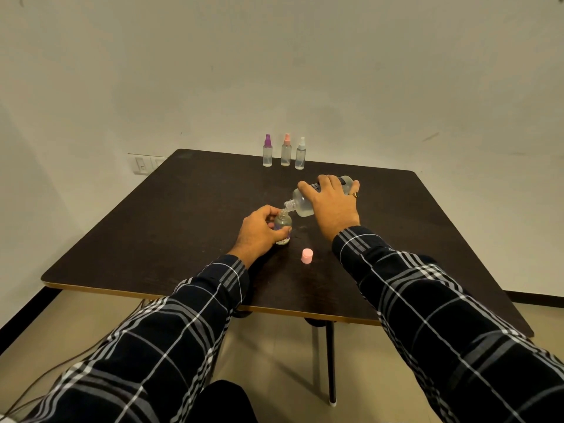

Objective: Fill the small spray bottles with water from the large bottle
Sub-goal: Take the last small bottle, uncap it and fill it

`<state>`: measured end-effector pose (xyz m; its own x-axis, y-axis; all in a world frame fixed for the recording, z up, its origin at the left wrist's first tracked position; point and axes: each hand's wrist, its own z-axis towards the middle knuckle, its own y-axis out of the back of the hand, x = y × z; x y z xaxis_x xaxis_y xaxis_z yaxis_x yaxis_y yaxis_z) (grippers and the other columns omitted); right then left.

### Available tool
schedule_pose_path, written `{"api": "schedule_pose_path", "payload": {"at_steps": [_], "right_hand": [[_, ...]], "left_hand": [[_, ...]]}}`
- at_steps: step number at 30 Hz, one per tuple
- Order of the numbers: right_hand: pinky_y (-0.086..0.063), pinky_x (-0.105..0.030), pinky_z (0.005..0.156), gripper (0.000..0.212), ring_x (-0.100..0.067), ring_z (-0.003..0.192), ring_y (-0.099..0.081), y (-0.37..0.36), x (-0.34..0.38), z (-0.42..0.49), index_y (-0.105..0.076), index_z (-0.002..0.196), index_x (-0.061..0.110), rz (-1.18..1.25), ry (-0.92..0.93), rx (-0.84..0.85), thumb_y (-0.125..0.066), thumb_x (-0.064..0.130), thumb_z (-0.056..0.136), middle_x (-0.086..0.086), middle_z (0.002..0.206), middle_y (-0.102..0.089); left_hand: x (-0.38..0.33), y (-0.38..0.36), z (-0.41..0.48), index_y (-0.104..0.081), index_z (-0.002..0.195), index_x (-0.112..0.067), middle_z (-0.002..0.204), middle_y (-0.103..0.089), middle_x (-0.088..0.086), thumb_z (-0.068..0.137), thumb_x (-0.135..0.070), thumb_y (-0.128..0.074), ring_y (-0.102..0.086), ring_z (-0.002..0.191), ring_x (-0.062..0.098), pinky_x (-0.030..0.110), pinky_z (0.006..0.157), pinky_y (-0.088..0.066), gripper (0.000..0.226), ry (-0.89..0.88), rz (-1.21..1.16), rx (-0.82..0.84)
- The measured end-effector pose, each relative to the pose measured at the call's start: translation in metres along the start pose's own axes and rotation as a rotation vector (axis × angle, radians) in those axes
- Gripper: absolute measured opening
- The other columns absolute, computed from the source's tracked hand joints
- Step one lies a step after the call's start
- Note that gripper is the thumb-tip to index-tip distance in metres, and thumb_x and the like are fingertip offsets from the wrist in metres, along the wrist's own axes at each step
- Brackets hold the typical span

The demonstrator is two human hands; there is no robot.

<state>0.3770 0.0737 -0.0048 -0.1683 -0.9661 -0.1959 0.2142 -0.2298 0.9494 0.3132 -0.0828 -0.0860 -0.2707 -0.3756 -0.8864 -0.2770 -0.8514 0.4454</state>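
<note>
At centre frame, over the dark counter point(146, 239), the right hand point(331, 206) grips the tilted large bottle point(301, 205). Its mouth meets the neck of the small bottle point(283, 222), which the left hand point(259, 232) clasps upright with curled fingers. Risk noted: the neck is narrow, so excess tilt would likely spill water towards the pink cap point(307, 255).

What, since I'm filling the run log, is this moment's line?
right hand: tilts large clear plastic bottle; left hand: grips small clear bottle; pink round cap: on dark table

Pink cap point(307, 255) mid-table; spray bottles point(285, 151) (three, upright) at far edge; left half passable.
</note>
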Motion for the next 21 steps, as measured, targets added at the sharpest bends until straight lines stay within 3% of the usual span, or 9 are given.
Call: {"api": "schedule_pose_path", "payload": {"at_steps": [10, 14, 17, 19, 21], "right_hand": [[-0.021, -0.073, 0.109, 0.081, -0.033, 0.140, -0.029, -0.008, -0.001, 0.000, -0.027, 0.146, 0.036, 0.079, -0.033, 0.005, -0.074, 0.016, 0.084, -0.011, 0.145, -0.036], [-0.034, -0.069, 0.105, 0.074, -0.032, 0.132, -0.043, -0.027, -0.001, 0.000, -0.036, 0.142, 0.036, 0.483, -0.250, -0.038, -0.075, 0.014, 0.083, -0.008, 0.139, -0.045], [-0.046, -0.054, 0.104, 0.079, -0.030, 0.127, -0.051, -0.039, -0.002, -0.002, -0.038, 0.142, 0.030, 0.864, -0.394, -0.068, -0.082, 0.015, 0.078, -0.009, 0.136, -0.050], [-0.045, -0.039, 0.105, 0.081, -0.028, 0.125, -0.053, -0.043, -0.006, -0.006, -0.039, 0.143, 0.023, 1.020, -0.439, -0.113, -0.084, 0.013, 0.076, -0.010, 0.136, -0.054], [-0.042, -0.035, 0.104, 0.079, -0.026, 0.126, -0.053, -0.044, -0.011, -0.011, -0.040, 0.142, 0.020, 1.118, -0.470, -0.139, -0.083, 0.013, 0.077, -0.008, 0.137, -0.055]], "left_hand": [[0.000, 0.000, 0.001, -0.064, 0.120, -0.021, 0.107, -0.070, -0.009, 0.082, -0.018, -0.083, -0.068, 0.094, 0.003, 0.014, 0.079, -0.052, 0.042, 0.002, -0.009, -0.007], [0.002, -0.001, 0.001, -0.066, 0.120, -0.019, 0.105, -0.071, -0.009, 0.081, -0.016, -0.083, -0.068, 0.092, 0.002, 0.014, 0.081, -0.054, 0.042, -0.011, -0.015, -0.017], [0.002, -0.001, 0.000, -0.066, 0.118, -0.018, 0.105, -0.071, -0.009, 0.081, -0.016, -0.083, -0.068, 0.091, 0.001, 0.018, 0.085, -0.056, 0.042, -0.012, -0.011, -0.025], [0.002, -0.001, 0.001, -0.066, 0.119, -0.020, 0.106, -0.071, -0.008, 0.081, -0.017, -0.083, -0.068, 0.092, 0.002, 0.015, 0.083, -0.054, 0.043, -0.007, 0.002, -0.019], [0.001, 0.000, 0.001, -0.065, 0.121, -0.020, 0.108, -0.070, -0.009, 0.081, -0.019, -0.083, -0.067, 0.094, 0.003, 0.014, 0.080, -0.052, 0.043, -0.005, 0.015, -0.013]]}}
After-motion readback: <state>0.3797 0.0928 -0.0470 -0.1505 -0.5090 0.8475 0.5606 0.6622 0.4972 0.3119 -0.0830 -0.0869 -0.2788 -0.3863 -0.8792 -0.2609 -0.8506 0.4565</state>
